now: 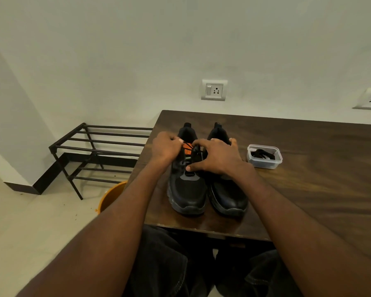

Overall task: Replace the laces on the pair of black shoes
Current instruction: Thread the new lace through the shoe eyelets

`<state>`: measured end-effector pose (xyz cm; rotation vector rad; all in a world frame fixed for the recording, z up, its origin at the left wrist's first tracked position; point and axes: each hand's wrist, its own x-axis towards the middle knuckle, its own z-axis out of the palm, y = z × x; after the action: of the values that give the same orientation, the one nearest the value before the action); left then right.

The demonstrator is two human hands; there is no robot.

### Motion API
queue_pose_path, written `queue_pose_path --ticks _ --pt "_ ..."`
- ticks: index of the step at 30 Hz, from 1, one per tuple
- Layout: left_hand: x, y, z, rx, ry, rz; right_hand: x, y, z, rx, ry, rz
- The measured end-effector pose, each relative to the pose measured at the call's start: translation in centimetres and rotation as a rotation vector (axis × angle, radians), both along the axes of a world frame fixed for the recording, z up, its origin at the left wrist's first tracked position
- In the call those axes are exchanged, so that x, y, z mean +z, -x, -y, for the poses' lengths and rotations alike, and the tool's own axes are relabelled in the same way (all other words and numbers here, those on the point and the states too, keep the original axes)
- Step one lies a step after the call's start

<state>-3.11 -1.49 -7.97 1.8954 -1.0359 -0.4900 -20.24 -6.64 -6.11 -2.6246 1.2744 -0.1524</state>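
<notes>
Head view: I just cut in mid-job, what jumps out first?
Two black shoes stand side by side near the table edge, toes toward the person. Both hands work over the left shoe: the left hand pinches its lace and the right hand spreads across the tongues. To the right sits a clear tub holding dark laces; a rack and an orange bucket are on the floor at left.

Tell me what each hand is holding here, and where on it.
Both work the left shoe: left hand pinches its lace near the top eyelets; right hand pinches the lacing mid-tongue.
</notes>
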Motion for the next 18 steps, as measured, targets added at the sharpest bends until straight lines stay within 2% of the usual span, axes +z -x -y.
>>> queue_pose_path --ticks 2,3,5,7,8,11,12,14,17,18 --pt "0.1 -0.1 -0.3 -0.097 0.037 -0.140 0.0 -0.1 -0.1 -0.009 0.005 0.000" --pt "0.2 0.1 -0.4 -0.167 0.047 -0.126 0.0 0.0 -0.2 -0.012 0.002 -0.004" --pt "0.2 0.4 -0.4 -0.240 0.016 0.080 0.1 0.0 -0.2 -0.019 -0.012 -0.004" --pt "0.3 0.9 -0.2 -0.201 0.014 0.241 0.2 0.0 -0.2 -0.028 -0.021 -0.004" --pt "0.5 1.0 -0.1 -0.187 0.048 0.212 0.2 0.0 -0.1 -0.031 -0.028 -0.002" --pt "1.6 1.1 -0.5 -0.113 0.206 -0.138 0.0 0.2 0.0 -0.044 -0.056 0.012" --pt "1.8 1.1 -0.5 -0.088 0.235 -0.169 -0.1 0.2 0.0 -0.047 -0.061 0.023" --pt "1.6 1.2 -0.5 -0.091 0.179 -0.013 -0.3 0.2 -0.1 -0.044 -0.052 0.042" --pt "0.4 1.4 -0.2 -0.149 -0.023 0.462 -0.4 0.0 -0.2 -0.033 -0.047 0.055" --pt "0.3 1.4 -0.3 -0.144 -0.056 0.546 -0.5 -0.1 -0.2 -0.033 -0.049 0.057"
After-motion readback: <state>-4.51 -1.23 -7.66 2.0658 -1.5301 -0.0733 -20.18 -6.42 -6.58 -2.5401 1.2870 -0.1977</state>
